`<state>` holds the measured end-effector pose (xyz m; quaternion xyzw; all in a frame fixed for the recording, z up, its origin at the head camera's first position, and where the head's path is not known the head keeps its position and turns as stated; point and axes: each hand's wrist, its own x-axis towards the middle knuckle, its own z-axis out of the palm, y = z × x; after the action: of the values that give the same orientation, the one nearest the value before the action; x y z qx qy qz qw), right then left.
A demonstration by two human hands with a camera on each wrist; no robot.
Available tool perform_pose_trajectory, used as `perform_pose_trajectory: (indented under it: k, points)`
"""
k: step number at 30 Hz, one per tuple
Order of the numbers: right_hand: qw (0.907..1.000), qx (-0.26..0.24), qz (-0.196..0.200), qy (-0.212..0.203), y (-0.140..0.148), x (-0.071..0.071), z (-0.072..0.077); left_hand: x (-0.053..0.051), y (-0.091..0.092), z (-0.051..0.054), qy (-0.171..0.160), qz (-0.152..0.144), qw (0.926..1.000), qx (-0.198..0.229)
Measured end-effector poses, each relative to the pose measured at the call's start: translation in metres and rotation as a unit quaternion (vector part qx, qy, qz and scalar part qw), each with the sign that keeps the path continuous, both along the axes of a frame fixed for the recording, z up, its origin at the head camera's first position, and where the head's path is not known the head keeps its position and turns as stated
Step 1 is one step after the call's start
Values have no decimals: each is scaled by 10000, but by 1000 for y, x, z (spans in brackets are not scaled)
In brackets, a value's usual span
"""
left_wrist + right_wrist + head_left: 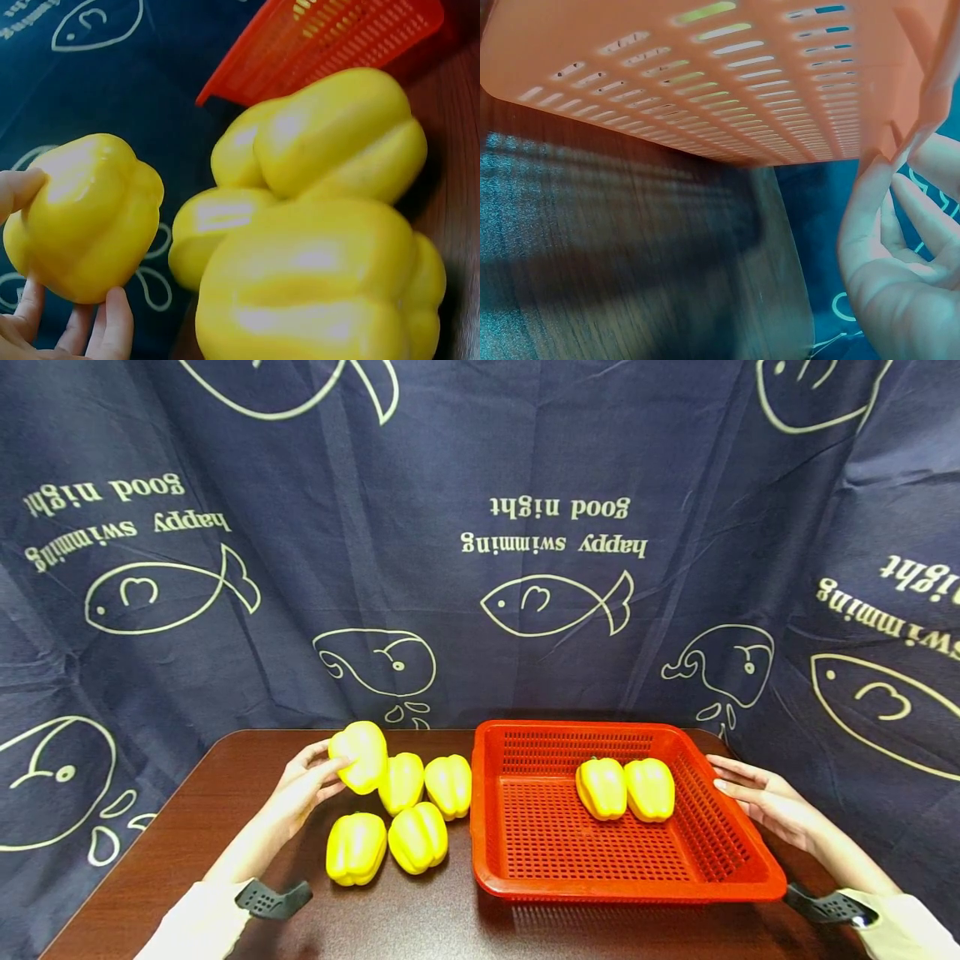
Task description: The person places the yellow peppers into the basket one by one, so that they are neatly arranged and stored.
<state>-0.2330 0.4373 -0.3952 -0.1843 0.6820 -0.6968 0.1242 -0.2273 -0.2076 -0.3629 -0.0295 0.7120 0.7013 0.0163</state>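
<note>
My left hand grips a yellow bell pepper with thumb and fingers, at the left end of a pepper group. In the left wrist view this held pepper hangs apart from the others, fingertips under it. Several more yellow bell peppers lie on the table between that hand and a red plastic basket. Inside the basket, two bell peppers sit side by side toward the right. My right hand holds the basket's right rim; the right wrist view shows fingertips against the lip.
The dark brown wooden table carries everything. A navy curtain printed with fish and lettering hangs right behind its back edge. The basket has slotted walls and fills much of the table's right half.
</note>
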Motion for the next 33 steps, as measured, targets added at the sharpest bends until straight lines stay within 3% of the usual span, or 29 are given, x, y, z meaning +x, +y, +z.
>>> perform_pose_trajectory:
  k: [17, 33]
  points:
    - [10000, -41, 44, -31, 1, 0, -1, 2, 51, 19, 30, -255, 9996, -83]
    - [9998, -150, 74, -49, 0, 0, 0, -2, 100, 32, 143, -697, 9974, -110]
